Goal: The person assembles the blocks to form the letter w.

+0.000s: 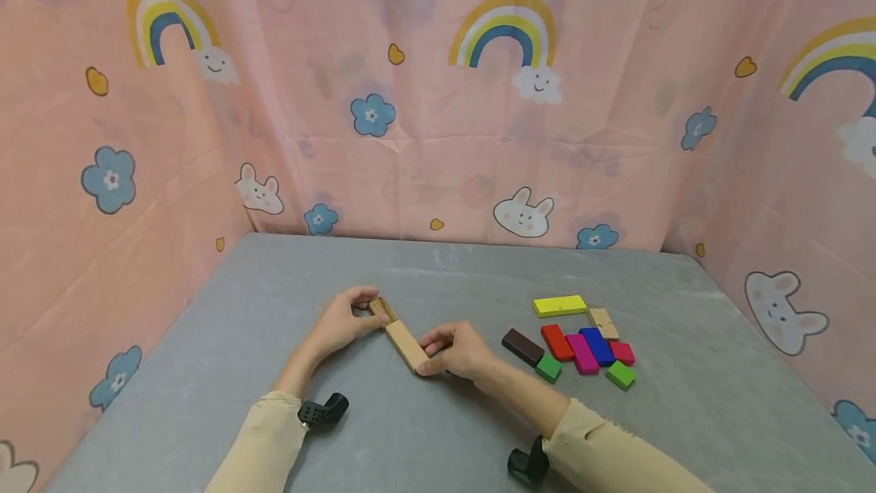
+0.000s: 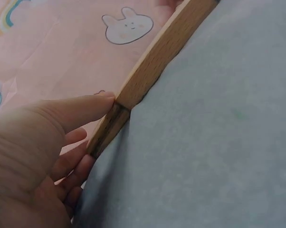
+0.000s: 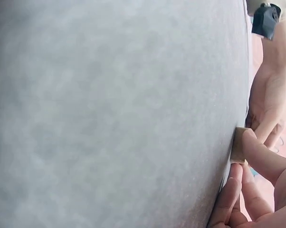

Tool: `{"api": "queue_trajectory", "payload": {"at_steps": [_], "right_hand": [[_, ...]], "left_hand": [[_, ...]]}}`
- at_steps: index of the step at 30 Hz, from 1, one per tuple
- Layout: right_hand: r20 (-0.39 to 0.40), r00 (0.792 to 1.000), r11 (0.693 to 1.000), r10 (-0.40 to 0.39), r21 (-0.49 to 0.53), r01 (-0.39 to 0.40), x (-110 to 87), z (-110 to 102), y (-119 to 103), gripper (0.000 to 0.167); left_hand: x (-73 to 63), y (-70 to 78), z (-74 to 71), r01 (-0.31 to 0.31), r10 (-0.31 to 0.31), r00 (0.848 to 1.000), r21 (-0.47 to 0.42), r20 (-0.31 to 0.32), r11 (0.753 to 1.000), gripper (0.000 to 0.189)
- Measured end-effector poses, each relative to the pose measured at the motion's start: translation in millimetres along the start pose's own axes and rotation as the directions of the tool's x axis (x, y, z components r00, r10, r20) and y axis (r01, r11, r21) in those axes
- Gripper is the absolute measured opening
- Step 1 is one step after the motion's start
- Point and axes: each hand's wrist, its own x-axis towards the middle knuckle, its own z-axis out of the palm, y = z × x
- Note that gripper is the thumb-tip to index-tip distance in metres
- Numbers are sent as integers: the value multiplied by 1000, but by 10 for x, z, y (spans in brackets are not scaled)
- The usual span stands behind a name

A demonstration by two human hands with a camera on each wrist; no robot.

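A long pale wooden block (image 1: pixel 407 346) lies slantwise on the grey table, its far end against a shorter, darker-edged wooden piece (image 1: pixel 385 311). My left hand (image 1: pixel 344 319) grips the shorter piece. In the left wrist view the left thumb (image 2: pixel 86 111) presses where the two meet, and fingers curl at the far end of the shorter piece (image 2: pixel 108 129), which has dark lines along it. My right hand (image 1: pixel 461 352) pinches the near end of the pale block between thumb and fingers. In the right wrist view the block's end face (image 3: pixel 238 145) shows between them.
Right of my hands lie a dark brown block (image 1: pixel 523 346), a yellow block (image 1: pixel 560 306), a red block (image 1: pixel 557 342), a blue block (image 1: pixel 597 346), a pale wooden block (image 1: pixel 603 322), and several green, magenta and pink ones. A pink patterned curtain (image 1: pixel 438 166) encloses the grey table (image 1: pixel 287 272).
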Motion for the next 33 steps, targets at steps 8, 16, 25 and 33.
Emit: {"api": "queue_trajectory", "payload": {"at_steps": [8,16,25,33], "right_hand": [[6,1000,1000,-2,2,1,-8,2,5,31],[34,998,998,-46,-45,48,0,-10,10,29],[194,974,988,-120,-70,136,-23,-187,26,29],[176,973,973,-152,-146,179,-302,-745,63,28]], "left_hand": [[-101,96,67,19,-20,1000,41,10,999,73],[-121,86,89,56,-55,998,62,-22,996,78],[-104,61,108,79,-78,997,47,-23,996,78],[-88,65,102,77,-77,997,59,-9,995,77]]}}
